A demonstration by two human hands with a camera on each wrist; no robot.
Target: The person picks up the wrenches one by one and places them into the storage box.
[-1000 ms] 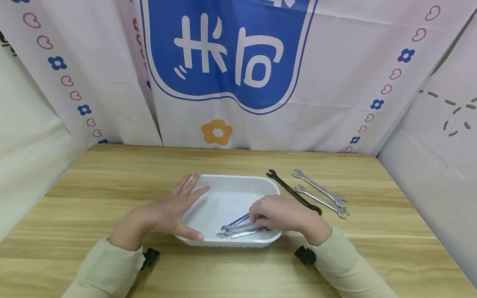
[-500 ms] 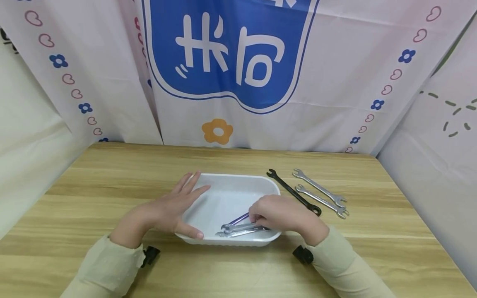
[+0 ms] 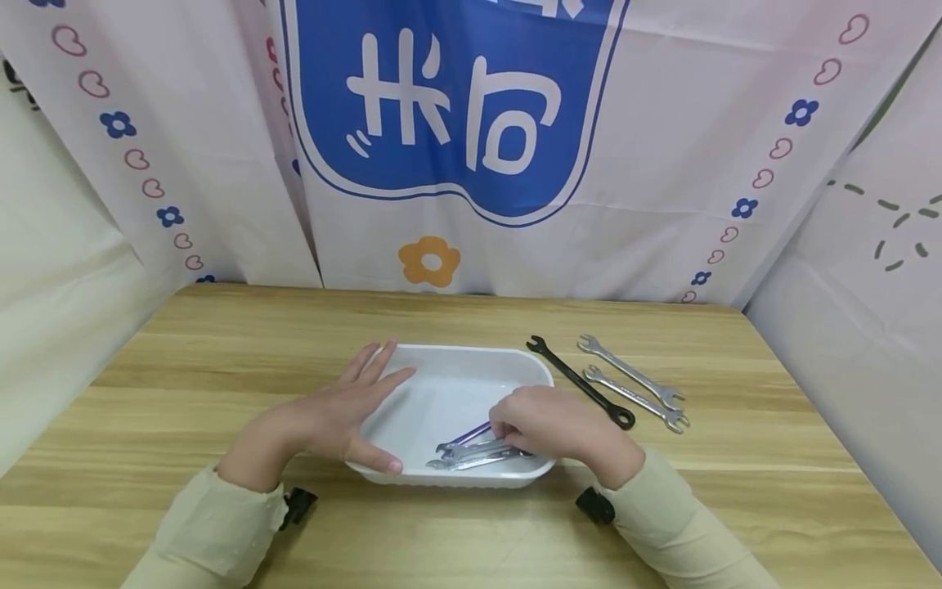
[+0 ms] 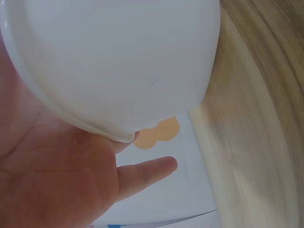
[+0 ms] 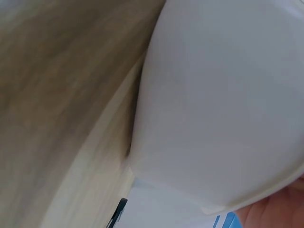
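Below, our left hand point(image 3: 334, 421) rests spread against the white tray's point(image 3: 471, 357) near-left rim, while our right hand's point(image 3: 548, 425) grip pinches the silver wrenches point(image 3: 471, 452) lying inside it; their overlapping shafts could slip and clatter against the tray's thin wall.

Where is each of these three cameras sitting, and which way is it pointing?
Head: worn on the head, looking forward and down at the table, tray and wrenches; both hands and sleeves show.
Left wrist: under the left hand, looking along the palm at the tray's outer wall.
Right wrist: low beside the tray wall and table; only a sliver of hand shows.
Shared: all three show the white tray and wooden table.
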